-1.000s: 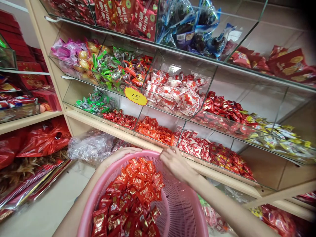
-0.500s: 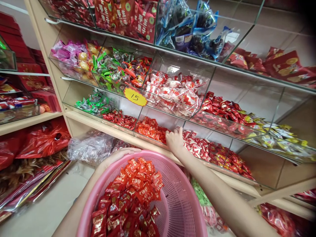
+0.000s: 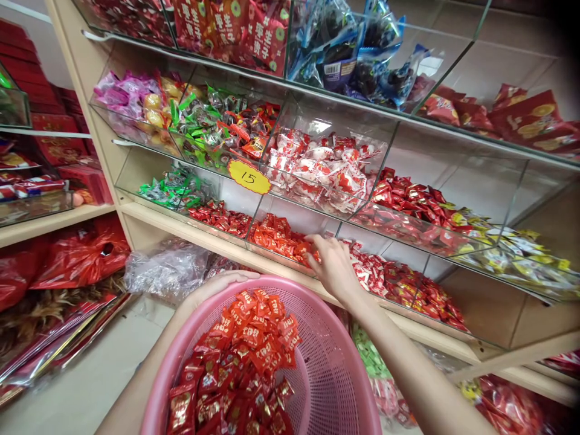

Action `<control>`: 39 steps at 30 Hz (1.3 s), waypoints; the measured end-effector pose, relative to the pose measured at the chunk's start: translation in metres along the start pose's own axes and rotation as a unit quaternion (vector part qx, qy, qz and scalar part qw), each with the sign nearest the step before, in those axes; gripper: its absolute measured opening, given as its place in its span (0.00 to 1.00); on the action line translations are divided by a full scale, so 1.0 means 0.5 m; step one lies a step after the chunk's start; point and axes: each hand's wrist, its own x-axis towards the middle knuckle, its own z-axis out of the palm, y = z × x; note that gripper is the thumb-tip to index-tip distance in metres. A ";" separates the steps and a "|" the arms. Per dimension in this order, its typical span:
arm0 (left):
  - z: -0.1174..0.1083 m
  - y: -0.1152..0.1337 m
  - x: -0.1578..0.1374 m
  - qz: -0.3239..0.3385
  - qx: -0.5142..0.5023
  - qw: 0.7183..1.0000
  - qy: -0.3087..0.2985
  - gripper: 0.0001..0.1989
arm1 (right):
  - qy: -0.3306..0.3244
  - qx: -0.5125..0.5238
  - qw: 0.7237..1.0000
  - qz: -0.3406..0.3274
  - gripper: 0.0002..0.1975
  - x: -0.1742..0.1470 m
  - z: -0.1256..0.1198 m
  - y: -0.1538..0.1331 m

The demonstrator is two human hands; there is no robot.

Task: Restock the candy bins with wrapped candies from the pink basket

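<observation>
A pink plastic basket (image 3: 351, 356) with perforated walls fills the lower middle. Small wrapped candies lie in it: bright red-orange ones (image 3: 254, 329) at the far side, darker red and gold ones (image 3: 226, 386) nearer me. My left hand (image 3: 222, 287) holds the basket by its far left rim, fingers along the edge. At the bottom shelf row, my right hand (image 3: 333, 260) is over the right end of a clear bin of red-orange candies (image 3: 276, 235). Its thumb and fingers are apart and bent down toward the candies; the fingertips are partly hidden, and no candy shows in its grasp.
Glass-divided shelves hold other wrapped sweets, among them red-and-white candies (image 3: 319, 169) and green ones (image 3: 174, 187). A yellow price tag (image 3: 249, 176) marked 15 hangs in front. Clear plastic bags (image 3: 165, 272) lie below on the left. Glass partitions separate the bins.
My right hand has shifted slightly right and turned, its thumb and fingers now showing apart instead of tucked down into the bin. My left hand and the basket stay in place.
</observation>
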 end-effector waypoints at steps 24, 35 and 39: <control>0.004 -0.005 0.013 -0.026 -0.015 1.000 0.003 0.17 | -0.206 0.019 0.978 -0.007 0.11 -0.156 0.141 0.008; -0.013 -0.049 0.025 -0.023 -0.007 0.999 -0.030 0.18 | -0.225 0.014 0.974 0.013 0.18 -0.164 0.156 0.000; -0.012 -0.041 0.017 -0.006 -0.027 0.999 -0.025 0.16 | -0.137 0.146 0.978 0.060 0.20 -0.212 0.115 0.028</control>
